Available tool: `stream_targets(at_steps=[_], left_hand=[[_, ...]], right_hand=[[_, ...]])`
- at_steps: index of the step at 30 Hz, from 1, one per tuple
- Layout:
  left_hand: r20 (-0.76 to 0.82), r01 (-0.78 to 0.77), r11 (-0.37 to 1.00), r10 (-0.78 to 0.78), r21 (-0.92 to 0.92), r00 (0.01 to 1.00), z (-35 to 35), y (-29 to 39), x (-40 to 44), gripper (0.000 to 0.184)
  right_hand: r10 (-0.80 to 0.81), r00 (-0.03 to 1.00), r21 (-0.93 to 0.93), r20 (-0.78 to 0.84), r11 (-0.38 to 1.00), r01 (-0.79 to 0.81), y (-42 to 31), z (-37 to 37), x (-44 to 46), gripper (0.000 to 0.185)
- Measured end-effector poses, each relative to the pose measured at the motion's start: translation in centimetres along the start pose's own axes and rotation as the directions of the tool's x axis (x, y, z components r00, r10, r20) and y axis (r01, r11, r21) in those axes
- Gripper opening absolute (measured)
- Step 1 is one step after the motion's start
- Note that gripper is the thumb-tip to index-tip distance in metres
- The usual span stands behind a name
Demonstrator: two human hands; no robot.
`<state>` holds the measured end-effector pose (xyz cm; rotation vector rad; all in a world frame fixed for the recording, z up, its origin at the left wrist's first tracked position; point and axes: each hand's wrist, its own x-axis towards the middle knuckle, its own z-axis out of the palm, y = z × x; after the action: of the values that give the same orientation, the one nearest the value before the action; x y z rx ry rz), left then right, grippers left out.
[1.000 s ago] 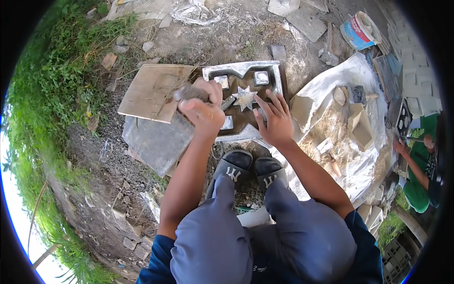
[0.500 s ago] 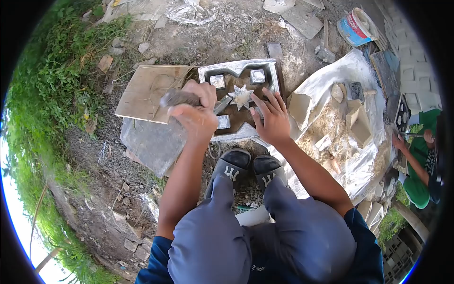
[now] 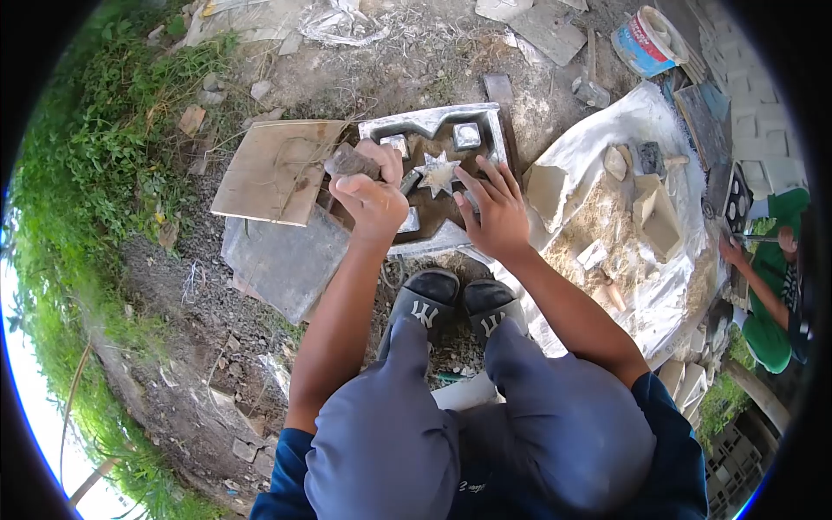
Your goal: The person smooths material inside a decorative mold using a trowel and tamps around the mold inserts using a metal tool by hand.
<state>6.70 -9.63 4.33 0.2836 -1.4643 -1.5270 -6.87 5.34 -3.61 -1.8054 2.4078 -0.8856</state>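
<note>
In my left hand (image 3: 374,192) is a rough, dark grey-brown block (image 3: 349,162), gripped with the fingers wrapped round it; its far end is hidden. This hand is above the left side of a square metal mould (image 3: 475,111). The mould has a star-shaped piece (image 3: 438,173) at its middle, square blocks (image 3: 466,136) near its corners and brown sandy material between them. My right hand (image 3: 498,212) lies with fingers spread over the mould's right side, close to the star. Whether its fingertips press on the mould I cannot tell.
A white sheet (image 3: 598,130) with sand (image 3: 598,217), stones and a trowel-like wooden handle (image 3: 615,296) lies right. Left are a board (image 3: 273,169) and a grey slab (image 3: 282,264). A paint bucket (image 3: 646,43) stands back right. Another person (image 3: 776,286) works at the far right.
My left hand and the block have shifted slightly up and to the right, and the block's visible end has tipped. My right hand stays almost in place over the mould.
</note>
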Motion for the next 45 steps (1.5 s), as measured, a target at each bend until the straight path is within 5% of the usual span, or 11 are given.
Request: stream_targets(at_steps=[2, 7, 9, 12, 19, 24, 34, 36, 42, 44, 45], left_hand=[[-0.338, 0.175, 0.983, -0.147, 0.053, 0.929, 1.6, -0.8, 1.7, 0.083], [-0.34, -0.031, 0.999, 0.015, -0.04, 0.94, -0.2, 2.8, 1.1, 0.085], [-0.156, -0.165, 0.974, 0.141, -0.153, 0.978, -0.9, 3.4, 1.3, 0.084], [-0.103, -0.212, 0.965, 0.198, -0.157, 0.975, -0.4, 4.4, 1.3, 0.086], [-0.199, -0.121, 0.99, 0.105, -0.071, 0.974, 1.0, 2.6, 0.0, 0.084], [-0.09, -0.074, 0.993, 0.083, 0.097, 0.992, 1.3, -0.4, -1.0, 0.082], [-0.143, -0.098, 0.993, 0.087, -0.071, 0.986, 0.4, -0.2, -0.8, 0.083], [-0.076, -0.254, 0.952, 0.244, -0.173, 0.967, 0.1, 1.6, -0.7, 0.083], [-0.194, -0.044, 0.994, 0.025, -0.096, 0.981, 0.4, 1.1, -0.6, 0.085], [-0.06, -0.257, 0.944, 0.25, -0.206, 0.966, 0.2, 2.2, -0.4, 0.085], [-0.07, -0.238, 0.942, 0.228, -0.235, 0.971, 0.7, 1.9, -0.7, 0.086]], right_hand=[[0.009, 0.999, -0.026, -0.049, 1.0, -0.01, -0.2, -0.4, 0.7, 0.038], [-0.015, 1.0, 0.022, -0.023, 1.0, 0.016, 0.2, 0.2, -0.2, 0.038], [-0.025, 0.999, 0.016, -0.04, 1.0, 0.025, 0.2, 0.3, -0.1, 0.038], [0.003, 1.0, 0.012, 0.02, 1.0, -0.004, 0.2, 0.2, -0.1, 0.038], [-0.011, 1.0, 0.022, -0.003, 1.0, 0.011, 0.3, 0.1, -0.1, 0.038], [-0.007, 1.0, 0.025, -0.014, 1.0, 0.008, 0.1, 0.1, -0.2, 0.039], [-0.003, 1.0, 0.041, -0.002, 0.999, 0.003, 0.3, 0.0, 0.0, 0.038], [-0.003, 1.0, 0.043, 0.001, 0.999, 0.003, 0.7, 0.1, 0.2, 0.038], [0.02, 0.999, 0.033, 0.038, 0.999, -0.021, 0.4, 0.1, -0.2, 0.039], [0.012, 0.999, 0.03, 0.029, 0.999, -0.013, 0.4, 0.1, -0.2, 0.039], [0.006, 1.0, 0.027, 0.006, 1.0, -0.006, 0.3, 0.0, -0.2, 0.039]])
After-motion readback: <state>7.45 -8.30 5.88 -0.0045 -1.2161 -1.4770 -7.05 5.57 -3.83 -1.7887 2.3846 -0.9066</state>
